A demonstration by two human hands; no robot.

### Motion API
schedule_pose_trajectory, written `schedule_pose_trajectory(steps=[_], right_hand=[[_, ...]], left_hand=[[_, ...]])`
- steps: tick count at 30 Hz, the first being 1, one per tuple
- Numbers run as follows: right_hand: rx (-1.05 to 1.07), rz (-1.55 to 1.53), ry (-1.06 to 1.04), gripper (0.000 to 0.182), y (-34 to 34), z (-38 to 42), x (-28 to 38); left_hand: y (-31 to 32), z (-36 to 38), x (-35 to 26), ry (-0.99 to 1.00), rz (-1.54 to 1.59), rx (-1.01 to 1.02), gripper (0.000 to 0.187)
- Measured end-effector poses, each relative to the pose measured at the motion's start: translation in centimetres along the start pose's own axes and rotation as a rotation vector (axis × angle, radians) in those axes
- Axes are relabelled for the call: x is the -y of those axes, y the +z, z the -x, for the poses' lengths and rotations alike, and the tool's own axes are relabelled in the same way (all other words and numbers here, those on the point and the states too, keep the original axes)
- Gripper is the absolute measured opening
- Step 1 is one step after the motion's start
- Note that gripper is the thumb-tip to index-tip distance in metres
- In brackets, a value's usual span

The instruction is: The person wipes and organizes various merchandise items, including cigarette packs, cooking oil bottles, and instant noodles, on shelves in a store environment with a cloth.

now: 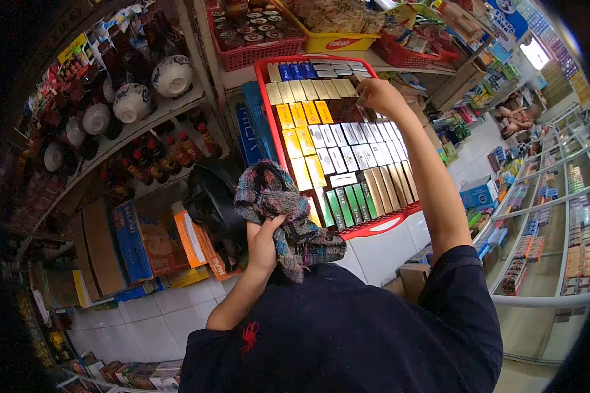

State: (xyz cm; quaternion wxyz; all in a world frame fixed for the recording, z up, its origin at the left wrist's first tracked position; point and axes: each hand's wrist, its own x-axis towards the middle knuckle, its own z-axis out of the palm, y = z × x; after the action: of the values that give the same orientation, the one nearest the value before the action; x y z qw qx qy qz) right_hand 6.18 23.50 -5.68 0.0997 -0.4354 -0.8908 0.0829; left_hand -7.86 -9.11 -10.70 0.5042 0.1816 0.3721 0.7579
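My left hand (263, 245) is closed around a crumpled, multicoloured woven cloth (275, 196), which hangs down in front of my shirt. My right hand (381, 98) reaches to the back right of a red plastic basket (373, 227). Its fingers are bent and pressed together among the packs; what they grip is partly hidden. Upright rows of cigarette packs fill much of the basket: gold packs (308, 88) beside my right hand, yellow packs (299, 114) on the left, white packs (347, 134) in the middle and green packs (352, 203) in front. A dark gap shows beside the yellow packs.
Behind the basket stand a red crate of cans (252, 33) and a yellow crate (337, 42). Patterned bowls (132, 103) and bottles line the left shelves. A dark rounded object (210, 203) is near my left hand. Glass display cases (537, 216) run along the right; another person (519, 119) sits farther back.
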Motion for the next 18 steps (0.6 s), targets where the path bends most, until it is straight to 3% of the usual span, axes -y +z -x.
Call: schedule_pose_trajectory(steps=[6,11,18], right_hand=[[0.003,-0.068,0.007,0.032,-1.3,0.4,-1.3],[-0.118,-0.154,0.002,0.028,-2.2,1.2,-3.0],[-0.090,-0.266,0.079,0.022,-2.0,1.5,-5.6]], left_hand=[[-0.5,-0.3,0.4,0.022,0.017,0.012,0.039],[-0.2,-0.2,0.2,0.021,0.003,-0.016,0.040],[0.4,-0.2,0.4,0.003,-0.017,-0.048,0.041]])
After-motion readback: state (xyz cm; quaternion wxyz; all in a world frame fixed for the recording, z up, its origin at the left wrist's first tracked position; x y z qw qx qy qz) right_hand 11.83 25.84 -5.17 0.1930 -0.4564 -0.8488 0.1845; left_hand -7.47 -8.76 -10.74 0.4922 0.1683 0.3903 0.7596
